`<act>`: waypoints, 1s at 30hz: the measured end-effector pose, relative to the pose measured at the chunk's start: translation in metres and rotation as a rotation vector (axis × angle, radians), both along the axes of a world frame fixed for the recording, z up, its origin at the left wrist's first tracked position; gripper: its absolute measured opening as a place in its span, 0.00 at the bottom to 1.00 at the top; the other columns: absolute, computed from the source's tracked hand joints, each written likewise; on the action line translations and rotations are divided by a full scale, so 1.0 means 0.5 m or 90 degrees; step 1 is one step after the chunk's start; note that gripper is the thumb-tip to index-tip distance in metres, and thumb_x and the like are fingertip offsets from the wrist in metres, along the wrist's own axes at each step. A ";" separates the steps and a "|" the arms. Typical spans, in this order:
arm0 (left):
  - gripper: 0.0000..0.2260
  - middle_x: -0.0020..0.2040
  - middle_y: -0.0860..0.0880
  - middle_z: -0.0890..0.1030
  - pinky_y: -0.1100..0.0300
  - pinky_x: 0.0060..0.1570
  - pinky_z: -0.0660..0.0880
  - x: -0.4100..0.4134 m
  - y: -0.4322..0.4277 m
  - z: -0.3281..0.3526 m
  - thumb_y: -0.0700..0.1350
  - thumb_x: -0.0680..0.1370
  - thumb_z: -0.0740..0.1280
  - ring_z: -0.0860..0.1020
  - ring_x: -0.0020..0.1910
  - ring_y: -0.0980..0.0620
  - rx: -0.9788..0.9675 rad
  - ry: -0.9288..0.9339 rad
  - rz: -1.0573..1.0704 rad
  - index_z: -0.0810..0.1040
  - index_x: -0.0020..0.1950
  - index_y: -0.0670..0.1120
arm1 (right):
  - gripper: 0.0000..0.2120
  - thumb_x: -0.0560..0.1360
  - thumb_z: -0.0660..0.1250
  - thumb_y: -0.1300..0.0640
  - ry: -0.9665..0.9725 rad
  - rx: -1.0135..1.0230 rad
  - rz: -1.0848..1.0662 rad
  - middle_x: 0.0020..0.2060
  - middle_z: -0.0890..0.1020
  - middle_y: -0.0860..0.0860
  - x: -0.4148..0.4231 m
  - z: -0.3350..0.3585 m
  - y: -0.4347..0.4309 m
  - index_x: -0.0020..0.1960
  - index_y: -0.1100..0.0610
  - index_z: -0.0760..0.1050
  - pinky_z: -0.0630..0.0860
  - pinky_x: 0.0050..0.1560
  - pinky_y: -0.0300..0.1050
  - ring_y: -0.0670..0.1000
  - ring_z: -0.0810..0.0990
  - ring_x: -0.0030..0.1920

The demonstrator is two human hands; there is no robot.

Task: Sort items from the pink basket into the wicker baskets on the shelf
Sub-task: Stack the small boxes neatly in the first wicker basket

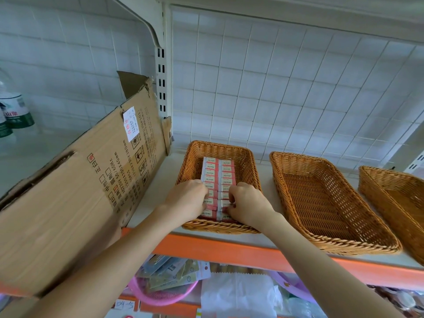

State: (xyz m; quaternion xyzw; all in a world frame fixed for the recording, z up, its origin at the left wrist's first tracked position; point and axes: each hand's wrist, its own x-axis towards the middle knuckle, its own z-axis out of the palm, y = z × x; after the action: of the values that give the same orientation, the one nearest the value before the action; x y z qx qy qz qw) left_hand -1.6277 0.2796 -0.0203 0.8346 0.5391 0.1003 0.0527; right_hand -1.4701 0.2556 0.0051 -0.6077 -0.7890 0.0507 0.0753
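Erasers (pixel 218 175), pinched by left hand (pixel 187 198) and right hand (pixel 249 203), sit mid-row between wicker basket (pixel 250 166) walls, cardboard box (pixel 68 191) crowding its left rim.

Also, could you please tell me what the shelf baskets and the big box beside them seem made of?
The wicker baskets look like woven rattan or a plastic imitation: glossy tan strands, braided rims. The box is matte brown cardboard, torn along its top edge.
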 end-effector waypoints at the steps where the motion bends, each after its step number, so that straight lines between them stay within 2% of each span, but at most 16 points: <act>1: 0.10 0.53 0.48 0.77 0.57 0.47 0.77 0.000 0.000 0.000 0.44 0.77 0.66 0.77 0.49 0.50 0.000 0.002 0.001 0.79 0.56 0.42 | 0.10 0.74 0.64 0.58 0.000 -0.001 0.000 0.54 0.75 0.54 0.000 0.001 0.000 0.55 0.60 0.73 0.70 0.45 0.42 0.56 0.76 0.52; 9: 0.10 0.53 0.49 0.76 0.60 0.43 0.74 0.002 -0.002 0.004 0.45 0.78 0.66 0.77 0.48 0.50 -0.002 -0.003 0.007 0.79 0.56 0.42 | 0.12 0.74 0.66 0.57 0.018 -0.018 0.014 0.54 0.74 0.54 0.004 0.000 0.004 0.56 0.60 0.73 0.69 0.45 0.41 0.54 0.75 0.52; 13: 0.09 0.54 0.49 0.77 0.58 0.48 0.76 -0.001 -0.004 0.002 0.43 0.79 0.63 0.77 0.49 0.50 0.009 -0.051 0.015 0.80 0.54 0.42 | 0.10 0.73 0.67 0.57 0.076 -0.016 0.018 0.50 0.75 0.54 0.015 -0.003 0.025 0.52 0.60 0.75 0.68 0.44 0.38 0.50 0.72 0.46; 18: 0.11 0.54 0.47 0.78 0.56 0.51 0.76 -0.004 -0.007 0.000 0.39 0.80 0.59 0.78 0.51 0.50 0.022 -0.084 0.016 0.81 0.54 0.42 | 0.08 0.74 0.63 0.62 0.170 0.038 0.013 0.44 0.73 0.52 0.025 -0.002 0.068 0.52 0.61 0.76 0.64 0.36 0.34 0.48 0.71 0.43; 21: 0.10 0.54 0.47 0.78 0.55 0.52 0.76 -0.004 -0.006 0.000 0.39 0.80 0.60 0.78 0.50 0.50 0.016 -0.085 0.020 0.81 0.53 0.41 | 0.09 0.74 0.62 0.63 0.212 0.038 -0.018 0.46 0.77 0.54 0.026 0.003 0.109 0.52 0.61 0.76 0.66 0.42 0.38 0.50 0.73 0.45; 25: 0.11 0.54 0.48 0.77 0.58 0.50 0.77 -0.001 -0.011 0.005 0.44 0.80 0.61 0.78 0.50 0.51 0.008 -0.066 0.019 0.80 0.56 0.42 | 0.11 0.74 0.61 0.62 0.209 0.035 -0.049 0.53 0.78 0.56 0.018 0.008 0.174 0.56 0.60 0.74 0.67 0.44 0.40 0.51 0.74 0.49; 30: 0.08 0.48 0.48 0.78 0.61 0.39 0.75 0.003 -0.009 0.006 0.45 0.78 0.65 0.77 0.43 0.51 -0.009 -0.007 0.032 0.77 0.42 0.42 | 0.16 0.77 0.59 0.57 0.138 -0.005 -0.061 0.61 0.73 0.57 -0.004 0.018 0.248 0.63 0.59 0.71 0.69 0.56 0.46 0.57 0.72 0.60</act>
State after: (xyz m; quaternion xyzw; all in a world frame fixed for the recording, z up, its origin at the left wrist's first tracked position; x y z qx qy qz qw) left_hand -1.6260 0.2752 -0.0174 0.8199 0.5602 0.1020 0.0592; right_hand -1.4721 0.3797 0.0141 -0.6357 -0.7462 0.1155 0.1604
